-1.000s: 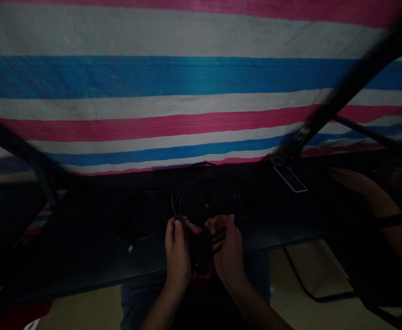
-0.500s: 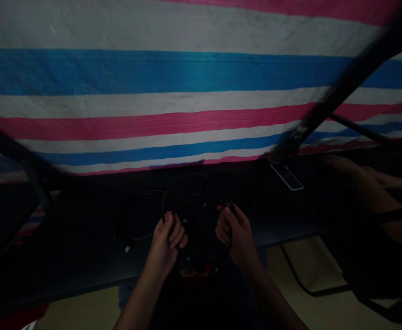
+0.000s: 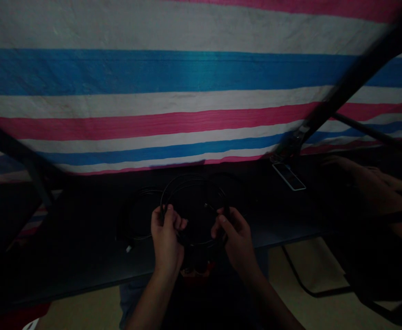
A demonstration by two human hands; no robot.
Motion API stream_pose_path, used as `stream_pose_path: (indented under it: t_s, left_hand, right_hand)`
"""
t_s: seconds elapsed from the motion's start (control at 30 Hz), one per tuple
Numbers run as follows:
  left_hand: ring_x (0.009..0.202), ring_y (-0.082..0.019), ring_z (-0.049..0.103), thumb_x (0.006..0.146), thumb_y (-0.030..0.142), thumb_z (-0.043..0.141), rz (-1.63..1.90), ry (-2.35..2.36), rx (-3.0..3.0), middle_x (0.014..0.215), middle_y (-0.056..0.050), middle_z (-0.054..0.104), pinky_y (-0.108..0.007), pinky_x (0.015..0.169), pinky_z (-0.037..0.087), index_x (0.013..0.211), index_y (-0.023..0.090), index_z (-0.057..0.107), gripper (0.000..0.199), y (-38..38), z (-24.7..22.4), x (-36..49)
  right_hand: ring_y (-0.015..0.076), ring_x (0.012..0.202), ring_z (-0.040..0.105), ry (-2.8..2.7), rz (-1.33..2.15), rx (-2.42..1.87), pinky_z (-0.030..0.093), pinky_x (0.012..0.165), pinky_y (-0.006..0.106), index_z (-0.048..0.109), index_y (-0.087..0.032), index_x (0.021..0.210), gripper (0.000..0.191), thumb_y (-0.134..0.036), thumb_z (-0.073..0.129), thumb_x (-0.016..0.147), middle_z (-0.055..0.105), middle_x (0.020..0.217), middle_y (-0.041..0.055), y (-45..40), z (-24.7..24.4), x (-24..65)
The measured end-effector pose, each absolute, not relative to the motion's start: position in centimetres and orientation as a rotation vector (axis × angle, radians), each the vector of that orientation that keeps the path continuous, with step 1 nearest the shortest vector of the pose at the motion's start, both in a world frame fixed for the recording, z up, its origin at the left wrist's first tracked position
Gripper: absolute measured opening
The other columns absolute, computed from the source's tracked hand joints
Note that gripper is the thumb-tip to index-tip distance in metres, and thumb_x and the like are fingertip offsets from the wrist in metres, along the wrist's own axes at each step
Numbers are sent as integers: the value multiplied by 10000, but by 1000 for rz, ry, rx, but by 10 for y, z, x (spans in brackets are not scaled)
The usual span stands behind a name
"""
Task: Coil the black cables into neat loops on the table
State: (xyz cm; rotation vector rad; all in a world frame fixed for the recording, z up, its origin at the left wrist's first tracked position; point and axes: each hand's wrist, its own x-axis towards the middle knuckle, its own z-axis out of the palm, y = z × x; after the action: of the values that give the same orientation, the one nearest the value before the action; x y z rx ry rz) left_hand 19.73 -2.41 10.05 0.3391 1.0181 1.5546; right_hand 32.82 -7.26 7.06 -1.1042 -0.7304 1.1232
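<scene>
A thin black cable [image 3: 190, 178] forms a loop between my two hands, above the dark table. My left hand [image 3: 168, 231] is closed round the left side of the loop, thumb on top. On the loop's right side, my right hand [image 3: 233, 231] pinches the cable with bent fingers. A small connector end [image 3: 206, 206] shows inside the loop, near my right fingertips. Left of my left hand, another coiled black cable [image 3: 142, 238] lies on the table, with a pale plug [image 3: 128, 249] at its lower edge. The scene is dim and the cable's lower part is hard to see.
A phone [image 3: 288, 177] lies on the dark table [image 3: 84, 238] at the right, beside a dark slanted frame bar [image 3: 338, 96]. Another person's arms [image 3: 369, 178] rest at the far right. A striped sheet [image 3: 187, 73] hangs behind the table.
The cable strands between my hands have come together into a rounder, neater loop. My left hand has turned more upright, and my right fingers have shifted on the cable.
</scene>
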Motion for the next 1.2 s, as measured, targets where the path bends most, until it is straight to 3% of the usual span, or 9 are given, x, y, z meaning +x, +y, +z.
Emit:
stream_pose_path:
  t_s: [0.1, 0.2, 0.3, 0.43, 0.63, 0.73, 0.83, 1.0, 1.2]
  left_hand:
    - [521, -50, 429, 632, 248, 895, 1526, 983, 273, 667, 100, 468, -174, 497, 410, 908, 224, 541, 449, -27, 101, 207]
    - [657, -80, 581, 595, 243, 903, 1506, 1022, 244, 778, 55, 593, -200, 618, 499, 900, 204, 583, 443, -27, 100, 209]
    - [719, -105, 634, 656, 328, 881, 1495, 1052, 393, 878, -3, 681, -213, 655, 503, 908, 184, 638, 379, -29, 95, 207]
    - [678, -139, 647, 748, 381, 829, 1253, 998, 601, 774, -9, 698, -260, 686, 498, 1133, 191, 660, 462, -40, 79, 211]
    - [1143, -267, 640, 767, 555, 783, 1042, 1074, 635, 1149, -128, 725, -357, 997, 447, 1031, 166, 733, 473, -54, 60, 223]
    - [1271, -289, 561, 728, 577, 816, 1012, 1091, 526, 1301, -112, 665, -384, 985, 459, 1085, 225, 707, 513, -60, 64, 226]
    - [1193, -268, 601, 705, 497, 863, 1046, 972, 345, 1247, -76, 664, -353, 848, 518, 1083, 266, 660, 487, -62, 65, 230]
    - [852, -140, 638, 579, 327, 941, 1277, 1001, 289, 928, -15, 661, -247, 766, 508, 906, 176, 673, 449, -43, 57, 231]
    - [775, -115, 643, 599, 270, 881, 1388, 1075, 431, 999, -25, 659, -202, 641, 483, 957, 182, 662, 429, -11, 57, 216]
  right_hand:
    - [151, 640, 641, -750, 1227, -1067, 490, 668, 297, 661, -205, 982, 257, -428, 747, 885, 667, 704, -20, -77, 67, 316]
    - [136, 605, 613, -649, 1242, -1027, 487, 641, 288, 658, -191, 825, 296, -470, 735, 889, 617, 647, -25, -77, 70, 311]
    - [76, 451, 441, -463, 1145, -973, 385, 495, 229, 671, -190, 809, 333, -509, 727, 886, 425, 525, -87, -70, 81, 319]
    - [35, 399, 195, -382, 1113, -916, 235, 407, 196, 696, -179, 799, 316, -476, 798, 823, 275, 498, -125, -54, 102, 335]
    - [37, 388, 141, -454, 1214, -824, 184, 386, 197, 708, -187, 764, 273, -439, 803, 812, 265, 472, -124, -46, 121, 342]
    - [41, 378, 149, -534, 1231, -773, 191, 390, 204, 727, -191, 758, 279, -453, 764, 845, 265, 459, -118, -50, 118, 335]
    - [49, 376, 160, -615, 1176, -722, 210, 405, 215, 744, -201, 775, 313, -489, 709, 891, 266, 442, -112, -61, 108, 321]
    - [85, 421, 311, -758, 1028, -785, 316, 472, 256, 734, -217, 869, 266, -442, 627, 962, 360, 482, -83, -83, 89, 308]
    - [88, 511, 478, -637, 844, -1112, 394, 530, 254, 644, -255, 1026, 156, -317, 713, 901, 553, 692, -57, -83, 75, 333]
